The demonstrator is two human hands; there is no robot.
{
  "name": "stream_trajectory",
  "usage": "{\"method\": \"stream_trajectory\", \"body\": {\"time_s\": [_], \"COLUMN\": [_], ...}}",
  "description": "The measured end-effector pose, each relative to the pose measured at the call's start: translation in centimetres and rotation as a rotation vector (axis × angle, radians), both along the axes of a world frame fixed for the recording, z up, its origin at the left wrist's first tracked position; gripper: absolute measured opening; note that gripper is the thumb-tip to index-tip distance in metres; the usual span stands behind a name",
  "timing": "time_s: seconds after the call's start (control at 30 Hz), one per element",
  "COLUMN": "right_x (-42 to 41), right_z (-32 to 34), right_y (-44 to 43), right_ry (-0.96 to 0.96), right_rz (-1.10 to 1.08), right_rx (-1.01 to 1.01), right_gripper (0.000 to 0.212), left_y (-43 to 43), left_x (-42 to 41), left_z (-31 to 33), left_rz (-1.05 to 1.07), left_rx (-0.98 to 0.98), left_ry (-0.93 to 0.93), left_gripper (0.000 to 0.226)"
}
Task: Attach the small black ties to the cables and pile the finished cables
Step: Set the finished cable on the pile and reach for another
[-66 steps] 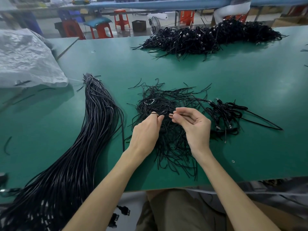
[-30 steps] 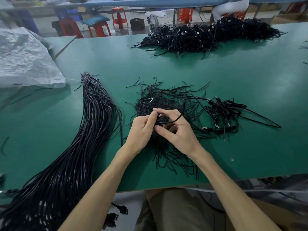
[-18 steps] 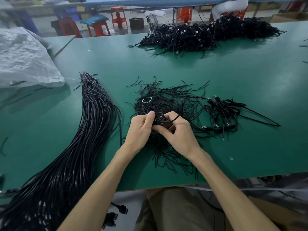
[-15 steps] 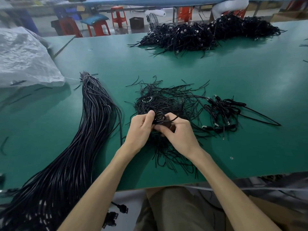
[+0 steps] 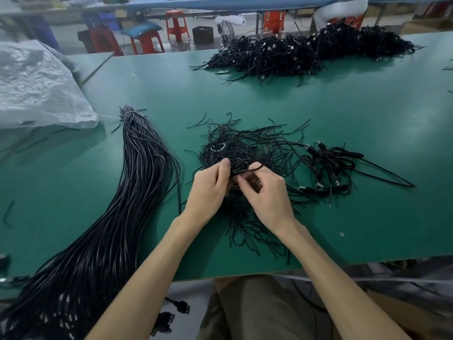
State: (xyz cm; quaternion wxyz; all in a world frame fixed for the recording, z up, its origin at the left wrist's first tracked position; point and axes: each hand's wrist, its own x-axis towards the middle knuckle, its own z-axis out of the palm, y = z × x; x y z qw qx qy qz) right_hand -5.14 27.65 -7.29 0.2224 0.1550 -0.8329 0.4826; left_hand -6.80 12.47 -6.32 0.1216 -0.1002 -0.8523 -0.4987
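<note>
Left hand (image 5: 210,187) and right hand (image 5: 267,192) both pinch a coiled cable (image 5: 239,166) over the ties (image 5: 247,146), a small finished pile (image 5: 328,168) beside them and a thick bundle (image 5: 137,192) seemingly untouched.

Right grip (image 5: 267,192): fingers lay stretched toward the left before; now curled in, pressed against the left grip (image 5: 210,190).
Cable (image 5: 239,165): now a small coil pinched under the left thumb, where only a thin strand showed.
Tie (image 5: 250,169): held by the right grip, its end now arcs out sideways.
</note>
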Motion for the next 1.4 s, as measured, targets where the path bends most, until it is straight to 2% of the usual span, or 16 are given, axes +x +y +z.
{"method": "stream_trajectory", "body": {"time_s": [0.13, 0.23, 0.27, 0.3, 0.4, 0.43, 0.57, 0.67, 0.8, 0.9, 1.03, 1.17, 1.3, 1.4], "right_x": [0.3, 0.5, 0.6, 0.7, 1.1, 1.2, 2.0, 2.5, 2.4, 1.9, 1.6, 1.8, 1.7, 1.6], "right_z": [-0.3, 0.2, 0.3, 0.5, 1.2, 1.5, 2.4, 2.8, 3.3, 3.0, 2.5, 2.4, 2.8, 3.6], "right_y": [-0.4, -0.2, -0.1, -0.1, 0.2, 0.2, 0.3, 0.8, 0.7, 0.6, 0.3, -0.2, 0.1, 0.8], "right_ry": [0.094, 0.153, 0.172, 0.184, 0.18, 0.182, 0.216, 0.218, 0.176, 0.163, 0.152, 0.208, 0.286, 0.308], "right_rz": [-0.122, -0.149, -0.148, -0.137, -0.085, -0.081, -0.082, -0.045, -0.022, -0.024, -0.029, -0.022, -0.035, -0.065], "right_rx": [0.243, 0.268, 0.278, 0.281, 0.263, 0.259, 0.255, 0.203, 0.113, 0.111, 0.12, 0.215, 0.346, 0.336], "right_gripper": [0.01, 0.011, 0.012, 0.013, 0.011, 0.011, 0.01, 0.011, 0.015, 0.009, 0.01, 0.011, 0.008, 0.007], "left_y": [-0.2, -0.6, -0.7, -0.8, -1.0, -1.1, -1.3, -1.5, -1.1, -0.6, -0.2, 0.4, -0.3, -1.4], "left_x": [0.3, 0.4, 0.6, 0.9, 2.1, 2.3, 2.5, 2.7, 2.9, 2.7, 2.3, 2.1, 2.4, 3.0], "left_z": [1.4, 3.9, 4.8, 5.7, 7.5, 7.8, 7.7, 7.3, 7.2, 6.9, 6.3, 6.1, 7.4, 8.3], "left_rz": [-0.021, -0.06, -0.079, -0.117, -0.308, -0.346, -0.386, -0.266, -0.265, -0.152, -0.03, 0.088, -0.054, -0.272], "left_rx": [-0.19, -0.415, -0.433, -0.375, -0.021, -0.009, -0.165, -0.374, -0.339, -0.339, -0.315, -0.134, 0.115, 0.092], "left_ry": [-0.088, -0.173, -0.19, -0.2, -0.239, -0.219, -0.137, 0.036, 0.167, 0.103, -0.019, -0.185, -0.359, -0.3], "left_gripper": [0.03, 0.03, 0.028, 0.026, 0.027, 0.029, 0.03, 0.036, 0.036, 0.033, 0.023, 0.012, 0.018, 0.031]}}
